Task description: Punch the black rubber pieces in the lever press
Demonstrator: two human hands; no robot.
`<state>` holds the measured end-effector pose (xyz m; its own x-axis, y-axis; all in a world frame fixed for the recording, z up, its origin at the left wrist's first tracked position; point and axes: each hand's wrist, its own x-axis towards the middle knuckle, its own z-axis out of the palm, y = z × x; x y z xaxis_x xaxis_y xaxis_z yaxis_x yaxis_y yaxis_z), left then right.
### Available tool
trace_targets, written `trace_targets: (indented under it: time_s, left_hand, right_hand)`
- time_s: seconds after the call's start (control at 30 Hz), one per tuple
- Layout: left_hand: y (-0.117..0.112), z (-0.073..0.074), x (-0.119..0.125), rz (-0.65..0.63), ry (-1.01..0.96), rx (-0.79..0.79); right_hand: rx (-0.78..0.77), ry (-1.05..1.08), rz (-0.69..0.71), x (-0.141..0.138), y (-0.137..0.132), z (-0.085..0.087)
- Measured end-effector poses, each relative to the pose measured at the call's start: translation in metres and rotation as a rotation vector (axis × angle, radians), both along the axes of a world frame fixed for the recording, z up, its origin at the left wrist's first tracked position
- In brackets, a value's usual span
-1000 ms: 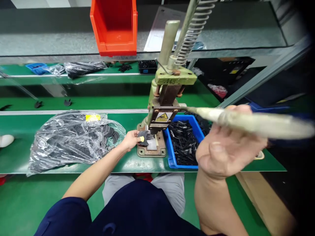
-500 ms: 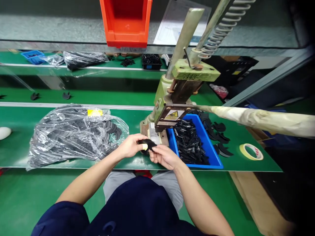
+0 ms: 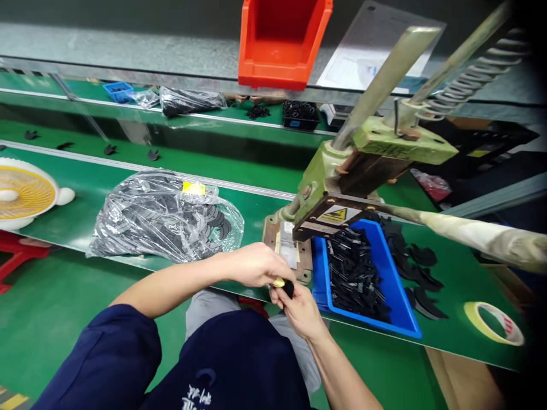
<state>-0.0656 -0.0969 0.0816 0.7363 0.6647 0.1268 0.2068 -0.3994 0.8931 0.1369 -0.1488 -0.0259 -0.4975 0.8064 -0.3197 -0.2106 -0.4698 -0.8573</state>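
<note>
A small black piece (image 3: 289, 289), mostly covered by fingers, is held between my two hands just in front of the hand press (image 3: 333, 196). My left hand (image 3: 260, 265) reaches over it from above, fingers bent onto it, with a yellow cover on the thumb. From below and to the right, my right hand (image 3: 301, 310) pinches the same piece. Right of the press base (image 3: 305, 262) stands a blue bin (image 3: 404, 307) full of slim black parts. A clear plastic bag (image 3: 166, 216) of curved dark pieces lies on the left.
Loose curved black pieces (image 3: 423, 279) and a yellow tape roll (image 3: 493, 324) lie right of the bin. The press's wrapped lever (image 3: 470, 228) juts out rightward. An orange bin (image 3: 276, 74) hangs above. A fan (image 3: 25, 193) stands at far left; small black parts sit on the belt (image 3: 192, 154).
My view has turned left, so the bench appears shifted right and the fan shows. My hands have drawn closer together around the black piece, the left now arching over it.
</note>
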Motion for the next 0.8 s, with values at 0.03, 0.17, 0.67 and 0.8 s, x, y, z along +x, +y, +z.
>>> trace_targets:
  time_s: [0.03,0.17,0.67,0.8]
  left_hand:
    - [0.001,-0.004,0.0,0.031,-0.022,-0.037]
    - [0.004,-0.029,-0.002,0.243,-0.143,-0.367]
    - [0.099,-0.087,-0.064,0.995,-0.375,-0.601]
    - [0.169,-0.095,-0.108,1.329,-0.306,-0.578]
  right_hand:
    - [-0.017,0.02,-0.003,-0.001,0.0,0.001]
    - [-0.103,0.104,-0.012,-0.005,0.008,0.009]
    - [0.012,-0.294,-0.375,0.061,0.01,0.004]
    - [0.114,-0.525,-0.641,0.123,0.021,-0.01]
